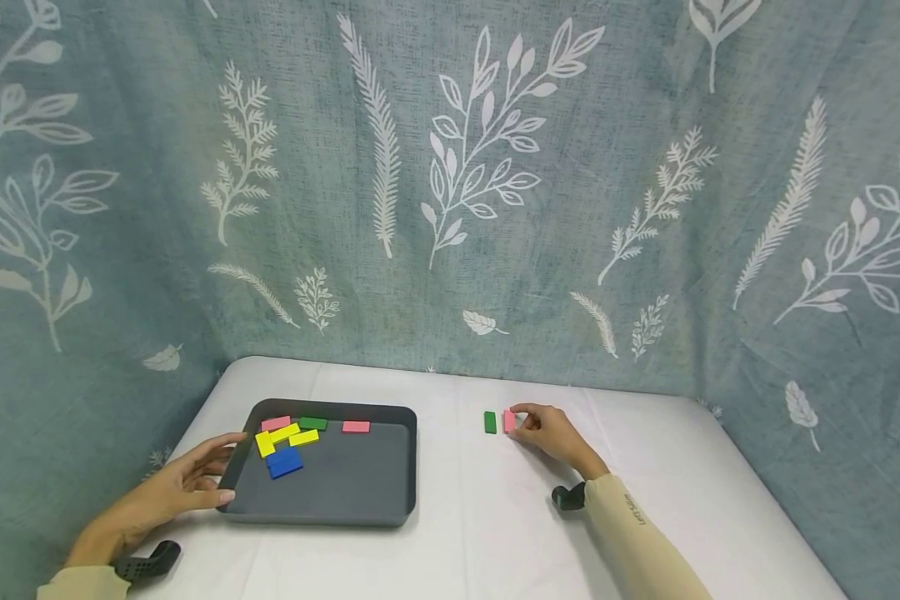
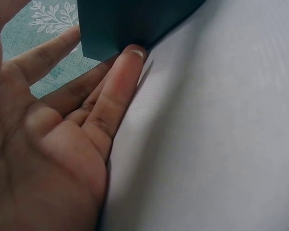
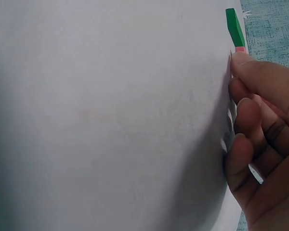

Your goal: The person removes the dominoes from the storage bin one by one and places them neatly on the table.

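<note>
In the head view my right hand pinches a small pink block standing on the white table. A green block stands just to its left, a narrow gap between them. From the right wrist the same hand hides nearly all the pink block; the green block shows beyond it. My left hand rests at the left side of a dark grey tray, fingers spread. In the left wrist view, that hand's fairly straight fingers touch the tray's outer wall.
Inside the tray lie pink, green, yellow and blue blocks, mostly grouped at its left. A white cloth covers the table. Behind and beside it hangs a patterned green curtain.
</note>
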Available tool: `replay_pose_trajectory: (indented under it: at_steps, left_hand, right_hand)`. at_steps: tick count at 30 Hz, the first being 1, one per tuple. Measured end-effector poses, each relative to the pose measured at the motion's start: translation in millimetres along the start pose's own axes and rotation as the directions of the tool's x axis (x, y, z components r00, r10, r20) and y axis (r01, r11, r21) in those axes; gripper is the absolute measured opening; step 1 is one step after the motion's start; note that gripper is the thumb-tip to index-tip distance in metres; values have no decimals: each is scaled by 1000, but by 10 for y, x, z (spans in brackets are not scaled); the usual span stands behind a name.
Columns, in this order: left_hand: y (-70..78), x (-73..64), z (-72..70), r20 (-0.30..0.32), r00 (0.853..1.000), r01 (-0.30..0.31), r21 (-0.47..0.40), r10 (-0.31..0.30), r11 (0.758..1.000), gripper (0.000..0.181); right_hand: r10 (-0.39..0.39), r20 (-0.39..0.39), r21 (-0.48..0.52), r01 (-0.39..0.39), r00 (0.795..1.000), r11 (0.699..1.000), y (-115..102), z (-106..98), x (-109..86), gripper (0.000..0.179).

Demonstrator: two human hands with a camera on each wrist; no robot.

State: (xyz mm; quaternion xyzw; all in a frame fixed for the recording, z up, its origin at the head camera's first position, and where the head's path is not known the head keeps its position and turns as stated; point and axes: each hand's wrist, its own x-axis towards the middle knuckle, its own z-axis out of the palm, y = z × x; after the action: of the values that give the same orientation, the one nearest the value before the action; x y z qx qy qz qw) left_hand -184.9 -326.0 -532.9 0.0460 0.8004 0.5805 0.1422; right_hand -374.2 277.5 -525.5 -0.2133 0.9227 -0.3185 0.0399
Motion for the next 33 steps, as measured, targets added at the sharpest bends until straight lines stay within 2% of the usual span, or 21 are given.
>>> replay_pose_trajectory:
  at_steps: [16, 23, 33]
  left_hand:
    - [-11, -4, 21, -15, 1000, -20, 33, 21, 999, 83]
    - [-23, -24, 28, -19, 1000, 8, 10, -8, 1000, 83]
    - [-19, -19, 27, -14, 1000, 7, 7, -7, 1000, 84]
  right_hand:
    - [40, 22, 3, -40, 999, 999, -34, -2, -26, 41]
    - [86, 50, 35, -88, 995, 996, -57, 3, -5, 41]
    - [72, 49, 93, -76, 996, 993, -113, -49, -1, 52]
